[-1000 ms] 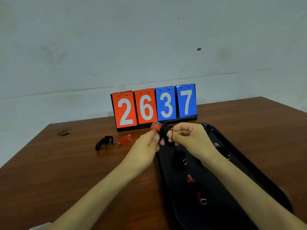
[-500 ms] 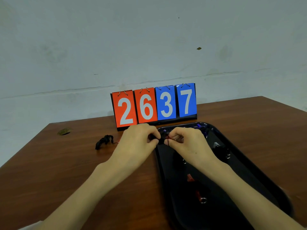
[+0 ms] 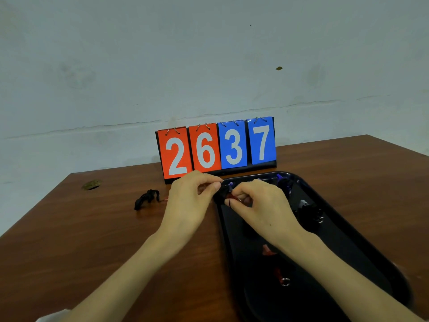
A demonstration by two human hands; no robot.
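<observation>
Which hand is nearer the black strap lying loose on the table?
Left. The left hand sits just right of the black strap, not touching it; the right hand is farther right, over the tray. Both pinch a small black piece.

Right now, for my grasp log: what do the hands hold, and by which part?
A small black-and-red bundle: left hand pinches its left end, right hand its thin cord on the right.
</observation>
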